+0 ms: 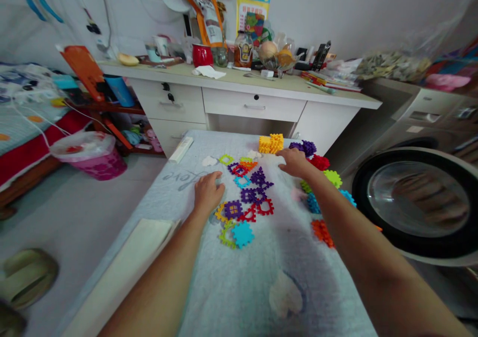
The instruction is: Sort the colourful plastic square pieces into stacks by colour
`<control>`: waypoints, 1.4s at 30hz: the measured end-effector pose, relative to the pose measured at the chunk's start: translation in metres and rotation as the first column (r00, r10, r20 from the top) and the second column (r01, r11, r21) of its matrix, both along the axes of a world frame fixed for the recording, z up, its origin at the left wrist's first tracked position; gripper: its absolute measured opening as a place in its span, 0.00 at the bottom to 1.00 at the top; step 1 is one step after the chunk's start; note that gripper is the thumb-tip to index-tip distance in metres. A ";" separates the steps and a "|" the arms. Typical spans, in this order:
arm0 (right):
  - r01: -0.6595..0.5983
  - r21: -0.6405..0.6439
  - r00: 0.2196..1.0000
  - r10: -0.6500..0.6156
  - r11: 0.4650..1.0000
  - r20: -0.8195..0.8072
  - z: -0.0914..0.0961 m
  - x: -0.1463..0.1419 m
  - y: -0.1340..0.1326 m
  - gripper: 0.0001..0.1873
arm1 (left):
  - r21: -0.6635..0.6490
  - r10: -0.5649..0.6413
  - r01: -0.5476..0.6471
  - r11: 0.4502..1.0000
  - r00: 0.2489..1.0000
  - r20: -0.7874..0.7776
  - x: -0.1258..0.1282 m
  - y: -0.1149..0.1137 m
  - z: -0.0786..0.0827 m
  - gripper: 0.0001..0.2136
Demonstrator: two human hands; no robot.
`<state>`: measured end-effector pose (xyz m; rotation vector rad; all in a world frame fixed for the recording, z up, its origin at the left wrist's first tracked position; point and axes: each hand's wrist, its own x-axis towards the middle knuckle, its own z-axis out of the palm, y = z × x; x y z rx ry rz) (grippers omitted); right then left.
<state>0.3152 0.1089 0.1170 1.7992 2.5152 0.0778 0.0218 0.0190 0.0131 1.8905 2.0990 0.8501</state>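
My left hand point(209, 192) rests at the left of a loose spread of toy building pieces, thumb and fingers apart, with nothing visible in it. Beside it lie a purple square piece point(233, 210), a light-blue piece point(243, 235) and a lime green frame piece point(226, 160). Red, orange and other purple pieces overlap in the middle. My right hand point(295, 162) hovers or rests just below a yellow stack of pieces point(271, 144), its thumb and forefinger parted and seemingly holding nothing. Purple point(303, 148), red point(319, 162) and orange point(322, 232) stacks line the right side, partly behind my right arm.
A grey-blue cloth point(224, 287) covers the table. A white box point(181, 150) lies at its far left corner. Beyond stands a cluttered desk point(256, 105) with drawers. At right is a washing machine point(418, 202); a pink bin point(97, 160) stands left on the floor.
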 end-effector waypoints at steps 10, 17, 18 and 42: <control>-0.129 -0.013 0.979 0.125 0.992 -0.159 -0.042 -0.107 -0.043 0.20 | 0.001 -0.002 0.002 1.000 1.000 -0.003 0.000 -0.001 0.001 0.19; 0.059 0.022 0.980 -0.054 0.998 -0.191 -0.055 -0.127 -0.037 0.26 | -0.005 -0.002 0.002 1.000 1.000 -0.007 0.000 -0.001 0.002 0.19; 0.058 0.011 0.979 -0.054 0.998 -0.197 -0.056 -0.127 -0.036 0.26 | -0.005 0.000 0.000 1.000 1.000 -0.009 0.000 -0.001 0.002 0.19; -0.063 -0.029 0.980 0.057 0.998 -0.188 -0.016 -0.070 -0.018 0.26 | -0.006 -0.009 0.009 1.000 1.000 -0.012 -0.001 0.000 0.000 0.19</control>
